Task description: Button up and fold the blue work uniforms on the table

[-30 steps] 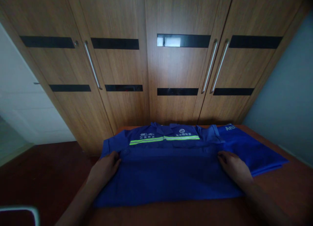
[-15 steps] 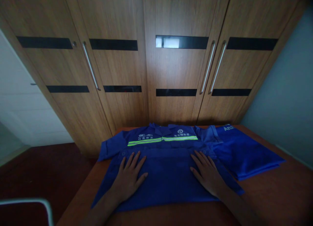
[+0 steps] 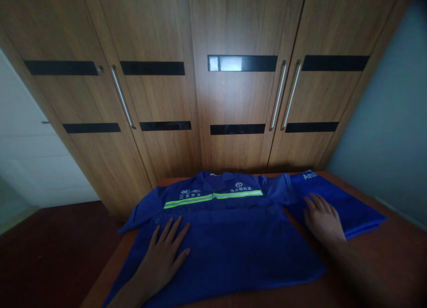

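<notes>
A dark blue short-sleeved work shirt (image 3: 233, 250) lies spread on the brown table, collar toward the wardrobe, its lower part folded up over the front. Across its chest run a yellow-green and silver reflective strip (image 3: 238, 194) and white printed marks. My left hand (image 3: 163, 254) rests flat on the shirt's left side, fingers spread. My right hand (image 3: 322, 217) is off the shirt, at the near left edge of a folded bright blue cloth (image 3: 353, 210) with white lettering. Its fingers are loosely bent and somewhat blurred, with nothing visible in them; whether they touch the cloth is unclear.
Behind the table (image 3: 373, 263) stands a wooden wardrobe (image 3: 233, 152) with dark strips and metal handles. A pale wall (image 3: 390, 139) rises at the right. On the left are a white door (image 3: 30, 148) and dark red floor (image 3: 50, 250).
My right hand has left the shirt and moved right to the folded cloth, its fingers bending. My left hand stays flat on the shirt. The shirt's left sleeve now reaches farther left.
</notes>
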The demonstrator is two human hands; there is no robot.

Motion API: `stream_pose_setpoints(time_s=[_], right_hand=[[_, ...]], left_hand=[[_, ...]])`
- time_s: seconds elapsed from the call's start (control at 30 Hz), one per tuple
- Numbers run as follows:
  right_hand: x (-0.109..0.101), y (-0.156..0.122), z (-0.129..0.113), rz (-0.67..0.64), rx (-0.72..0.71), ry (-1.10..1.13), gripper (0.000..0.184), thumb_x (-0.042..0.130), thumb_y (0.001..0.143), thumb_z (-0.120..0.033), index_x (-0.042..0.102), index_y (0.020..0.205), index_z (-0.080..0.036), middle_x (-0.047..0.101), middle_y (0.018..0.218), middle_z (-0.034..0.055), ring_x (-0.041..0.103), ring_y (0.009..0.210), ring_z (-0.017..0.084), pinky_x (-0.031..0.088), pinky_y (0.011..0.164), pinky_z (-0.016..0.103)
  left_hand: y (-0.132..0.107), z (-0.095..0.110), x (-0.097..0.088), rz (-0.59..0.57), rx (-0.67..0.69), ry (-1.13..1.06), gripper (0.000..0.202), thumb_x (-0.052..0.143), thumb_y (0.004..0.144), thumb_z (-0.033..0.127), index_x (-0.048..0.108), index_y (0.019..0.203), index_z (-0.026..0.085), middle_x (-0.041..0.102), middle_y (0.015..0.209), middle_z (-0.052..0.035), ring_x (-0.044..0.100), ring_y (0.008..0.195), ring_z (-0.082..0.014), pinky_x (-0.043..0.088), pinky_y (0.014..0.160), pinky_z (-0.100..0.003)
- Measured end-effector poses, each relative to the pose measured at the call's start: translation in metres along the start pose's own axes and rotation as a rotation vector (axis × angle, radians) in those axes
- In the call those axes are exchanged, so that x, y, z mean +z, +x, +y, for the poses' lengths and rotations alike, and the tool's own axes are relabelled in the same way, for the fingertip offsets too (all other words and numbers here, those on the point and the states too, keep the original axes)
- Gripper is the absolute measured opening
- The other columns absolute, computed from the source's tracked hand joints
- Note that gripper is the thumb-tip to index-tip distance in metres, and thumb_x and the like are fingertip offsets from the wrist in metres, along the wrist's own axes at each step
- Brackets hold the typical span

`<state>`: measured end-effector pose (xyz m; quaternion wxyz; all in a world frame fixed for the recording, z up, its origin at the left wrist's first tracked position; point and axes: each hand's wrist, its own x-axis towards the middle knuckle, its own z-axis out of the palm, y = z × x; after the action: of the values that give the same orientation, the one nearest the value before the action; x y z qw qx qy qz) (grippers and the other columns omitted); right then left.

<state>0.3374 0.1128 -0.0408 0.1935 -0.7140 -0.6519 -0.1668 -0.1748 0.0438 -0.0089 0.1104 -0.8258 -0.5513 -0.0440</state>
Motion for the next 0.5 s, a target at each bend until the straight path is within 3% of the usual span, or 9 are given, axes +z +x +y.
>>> stream_pose_setpoints(time_s=[0.17, 0.37, 0.5], right_hand=[[0.028, 0.000, 0.032, -0.239, 0.154, -0.066, 0.059, 0.022, 0.090, -0.048, 0.043, 0.135, -0.016, 0.043, 0.141, 0.0099, 0.035, 0.131, 0.029, 0.028, 0.104, 0.053], [0.029, 0.012, 0.031, -0.253, 0.265, -0.109, 0.060, 0.022, 0.090, -0.048, 0.044, 0.135, -0.015, 0.044, 0.141, 0.0112, 0.035, 0.130, 0.031, 0.030, 0.102, 0.053], [0.023, 0.018, 0.028, -0.194, 0.251, -0.140, 0.053, 0.029, 0.089, -0.043, 0.053, 0.126, -0.014, 0.050, 0.133, 0.0152, 0.040, 0.125, 0.036, 0.035, 0.096, 0.056]], left_hand=[[-0.002, 0.002, -0.001, 0.009, 0.013, -0.007, 0.059, 0.034, 0.092, 0.053, 0.015, 0.145, 0.036, 0.025, 0.153, -0.0034, 0.027, 0.137, -0.0304, 0.022, 0.108, -0.055], [-0.012, 0.011, -0.006, 0.010, 0.055, -0.007, 0.059, 0.036, 0.092, 0.051, 0.015, 0.145, 0.036, 0.024, 0.153, -0.0041, 0.028, 0.137, -0.0311, 0.024, 0.107, -0.056], [-0.018, 0.018, -0.012, 0.007, 0.068, -0.015, 0.059, 0.037, 0.092, 0.051, 0.015, 0.145, 0.038, 0.025, 0.152, -0.0028, 0.030, 0.136, -0.0309, 0.026, 0.107, -0.056]])
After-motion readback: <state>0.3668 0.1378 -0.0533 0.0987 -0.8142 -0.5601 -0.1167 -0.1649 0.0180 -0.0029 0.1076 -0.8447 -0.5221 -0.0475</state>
